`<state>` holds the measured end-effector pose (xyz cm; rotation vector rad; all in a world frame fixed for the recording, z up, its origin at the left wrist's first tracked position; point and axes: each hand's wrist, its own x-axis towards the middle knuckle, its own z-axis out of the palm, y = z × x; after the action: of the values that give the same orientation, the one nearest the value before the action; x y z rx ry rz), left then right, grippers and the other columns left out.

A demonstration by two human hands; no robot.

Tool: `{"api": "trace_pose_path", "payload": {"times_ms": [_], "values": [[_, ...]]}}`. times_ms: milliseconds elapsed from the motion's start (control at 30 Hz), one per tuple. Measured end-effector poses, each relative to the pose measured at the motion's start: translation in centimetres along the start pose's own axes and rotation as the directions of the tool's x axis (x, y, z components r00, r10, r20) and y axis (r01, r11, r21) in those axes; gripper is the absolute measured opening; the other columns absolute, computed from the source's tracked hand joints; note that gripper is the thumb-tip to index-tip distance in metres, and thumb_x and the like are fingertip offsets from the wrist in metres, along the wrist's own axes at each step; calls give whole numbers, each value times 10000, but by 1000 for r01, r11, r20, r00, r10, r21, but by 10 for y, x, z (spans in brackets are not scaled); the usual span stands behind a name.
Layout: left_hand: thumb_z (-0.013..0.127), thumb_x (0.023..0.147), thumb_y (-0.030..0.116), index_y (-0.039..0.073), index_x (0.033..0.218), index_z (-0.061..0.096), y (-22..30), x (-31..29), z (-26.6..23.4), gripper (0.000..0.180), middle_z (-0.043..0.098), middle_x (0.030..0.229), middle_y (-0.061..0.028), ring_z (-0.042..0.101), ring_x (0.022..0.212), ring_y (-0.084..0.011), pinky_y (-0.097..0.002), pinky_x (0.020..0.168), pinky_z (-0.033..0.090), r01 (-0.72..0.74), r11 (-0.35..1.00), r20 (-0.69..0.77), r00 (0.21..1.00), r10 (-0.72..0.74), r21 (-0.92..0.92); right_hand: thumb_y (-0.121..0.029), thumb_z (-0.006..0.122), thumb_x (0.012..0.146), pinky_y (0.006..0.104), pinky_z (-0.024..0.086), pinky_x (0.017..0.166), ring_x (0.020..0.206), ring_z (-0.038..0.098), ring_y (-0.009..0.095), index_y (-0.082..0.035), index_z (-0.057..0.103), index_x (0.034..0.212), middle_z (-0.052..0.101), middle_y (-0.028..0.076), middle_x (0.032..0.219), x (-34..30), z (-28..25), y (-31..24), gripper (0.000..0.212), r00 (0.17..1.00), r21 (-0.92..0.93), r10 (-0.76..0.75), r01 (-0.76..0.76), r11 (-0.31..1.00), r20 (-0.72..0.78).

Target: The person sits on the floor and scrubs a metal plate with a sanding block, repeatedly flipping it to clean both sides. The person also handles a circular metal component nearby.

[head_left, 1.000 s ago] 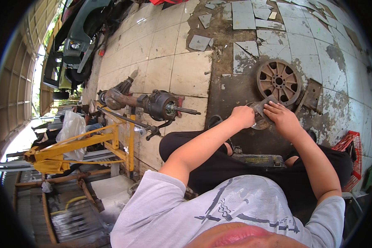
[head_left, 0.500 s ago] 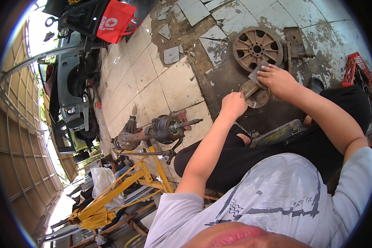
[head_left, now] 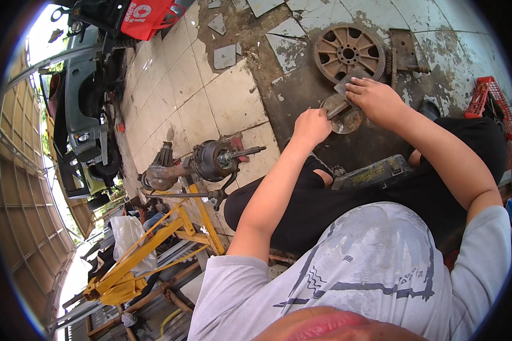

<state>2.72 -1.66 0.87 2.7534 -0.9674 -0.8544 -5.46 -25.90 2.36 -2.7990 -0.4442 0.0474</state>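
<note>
My left hand is closed around the near end of a narrow flat metal bar. The bar slants up and right toward my right hand. Under the fingers of that hand is a flat grey piece, pressed at the bar's far end; the thumb is hidden. What the grey piece is made of I cannot tell. Beneath the bar lies a round, stained metal disc on the floor. A large rusty toothed flywheel lies just beyond my right fingers.
A rusty metal plate lies right of the flywheel, and a red plastic crate stands at far right. Near my legs is a dark case. On the left are an axle assembly, a yellow metal frame and a vehicle.
The whole view has shifted slightly, so things sit a little higher and further left. Both hands keep their hold on the bar and the grey piece.
</note>
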Motion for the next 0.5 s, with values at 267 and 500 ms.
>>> {"api": "trace_pose_path", "payload": {"times_ms": [267, 500], "values": [[637, 879, 187, 37, 1098, 764, 4, 0, -5, 295, 766, 1038, -243, 728, 1039, -428, -531, 938, 584, -9, 1000, -14, 1000, 9, 17, -85, 625, 905, 400, 501, 1163, 1412, 596, 278, -34, 726, 1285, 695, 107, 1429, -3, 6, 5, 396, 996, 75, 85, -84, 994, -5], [607, 881, 154, 49, 1130, 766, 5, 0, -4, 314, 762, 1043, -242, 717, 1037, -444, -538, 940, 574, 25, 1000, 1, 1000, -25, -12, -29, 663, 846, 407, 549, 1105, 1389, 609, 293, -38, 739, 1283, 706, 83, 1411, -6, 7, -8, 443, 997, 209, -56, 66, 976, -55]]}}
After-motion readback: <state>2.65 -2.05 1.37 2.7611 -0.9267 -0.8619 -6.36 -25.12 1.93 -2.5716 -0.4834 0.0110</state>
